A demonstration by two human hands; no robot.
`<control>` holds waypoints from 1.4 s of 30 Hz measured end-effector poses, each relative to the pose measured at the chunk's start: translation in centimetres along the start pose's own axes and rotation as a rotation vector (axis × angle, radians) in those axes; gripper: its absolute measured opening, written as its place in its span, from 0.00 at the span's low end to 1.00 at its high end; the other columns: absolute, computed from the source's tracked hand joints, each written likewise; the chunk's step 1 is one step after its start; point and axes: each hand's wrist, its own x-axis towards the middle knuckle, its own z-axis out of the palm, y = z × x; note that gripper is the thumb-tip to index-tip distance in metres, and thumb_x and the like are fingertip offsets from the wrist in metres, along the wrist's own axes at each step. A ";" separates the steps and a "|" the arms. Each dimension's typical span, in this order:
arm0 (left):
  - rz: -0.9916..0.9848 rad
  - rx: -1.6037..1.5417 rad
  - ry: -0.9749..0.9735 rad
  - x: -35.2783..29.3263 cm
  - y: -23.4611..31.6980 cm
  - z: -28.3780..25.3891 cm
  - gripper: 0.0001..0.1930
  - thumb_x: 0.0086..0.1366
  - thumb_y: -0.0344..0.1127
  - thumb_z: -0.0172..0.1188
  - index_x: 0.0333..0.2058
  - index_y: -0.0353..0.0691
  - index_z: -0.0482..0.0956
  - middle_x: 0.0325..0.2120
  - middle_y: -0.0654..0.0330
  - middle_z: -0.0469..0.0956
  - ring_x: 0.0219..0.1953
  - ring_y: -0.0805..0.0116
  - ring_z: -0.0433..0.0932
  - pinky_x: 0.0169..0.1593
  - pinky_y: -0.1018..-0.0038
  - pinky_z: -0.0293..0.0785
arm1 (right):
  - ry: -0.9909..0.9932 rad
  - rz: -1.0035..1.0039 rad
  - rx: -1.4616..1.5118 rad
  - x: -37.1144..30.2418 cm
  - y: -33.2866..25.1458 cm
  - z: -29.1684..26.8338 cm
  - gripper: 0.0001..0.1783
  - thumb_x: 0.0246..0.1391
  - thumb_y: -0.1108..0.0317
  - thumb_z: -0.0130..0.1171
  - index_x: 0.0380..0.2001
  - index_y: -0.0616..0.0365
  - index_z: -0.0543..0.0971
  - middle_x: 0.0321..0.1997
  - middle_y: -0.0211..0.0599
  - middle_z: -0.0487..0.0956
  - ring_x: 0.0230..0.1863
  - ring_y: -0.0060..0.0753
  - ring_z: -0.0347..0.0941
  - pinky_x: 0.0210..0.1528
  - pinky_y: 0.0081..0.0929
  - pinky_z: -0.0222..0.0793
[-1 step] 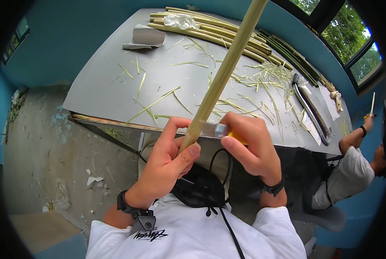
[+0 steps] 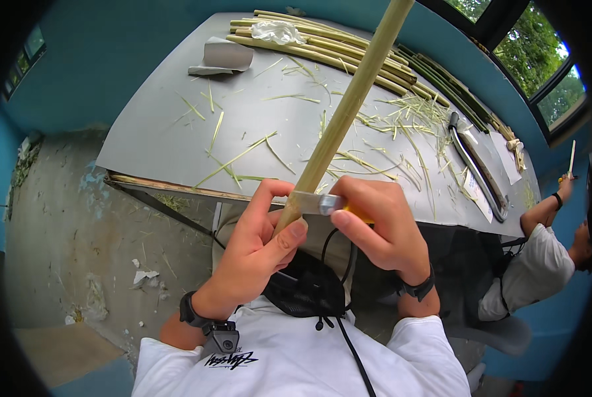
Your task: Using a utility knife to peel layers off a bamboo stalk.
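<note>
My left hand (image 2: 256, 235) is wrapped round the lower end of a pale bamboo pole (image 2: 344, 109), which slants up and away to the right over the table. In my right hand (image 2: 382, 228) is a knife (image 2: 316, 203) with a yellow handle, mostly covered by my fingers. Its short metal blade lies across the pole just above my left hand, touching or very close to it. My left thumb presses along the near side of the pole.
On the grey table (image 2: 157, 132) lie green shavings (image 2: 411, 129), a bundle of bamboo poles (image 2: 335, 49), crumpled white paper (image 2: 277, 32), a curled grey sheet (image 2: 224, 56) and a bow saw (image 2: 478, 165). At the right, another person (image 2: 534, 264) holds a thin stick.
The knife in my right hand has shifted slightly left and down, its blade now reaching across the pole. My left hand and the pole have hardly moved.
</note>
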 end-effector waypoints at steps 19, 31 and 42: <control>0.151 0.228 0.094 0.2 -1.1 -0.2 0.14 0.71 0.36 0.65 0.48 0.38 0.72 0.34 0.70 0.79 0.32 0.89 0.70 0.35 0.88 0.64 | 0.049 -0.034 -0.124 -0.2 -0.4 1.9 0.11 0.59 0.60 0.66 0.32 0.55 0.79 0.23 0.33 0.79 0.23 0.41 0.77 0.23 0.33 0.67; 0.235 0.308 0.293 0.7 -2.6 -0.3 0.15 0.68 0.43 0.68 0.34 0.35 0.79 0.21 0.75 0.69 0.25 0.86 0.61 0.28 0.83 0.58 | 0.245 -0.104 -0.216 -0.1 -0.4 3.0 0.09 0.55 0.65 0.70 0.31 0.55 0.80 0.24 0.31 0.82 0.21 0.36 0.77 0.24 0.30 0.68; -0.054 0.240 0.103 -1.8 -2.4 -1.3 0.11 0.72 0.39 0.60 0.35 0.38 0.72 0.22 0.72 0.61 0.22 0.84 0.55 0.25 0.81 0.53 | 0.873 0.048 0.114 -0.8 4.3 -11.9 0.25 0.72 0.50 0.53 0.39 0.65 0.81 0.20 0.23 0.65 0.17 0.09 0.55 0.17 0.12 0.46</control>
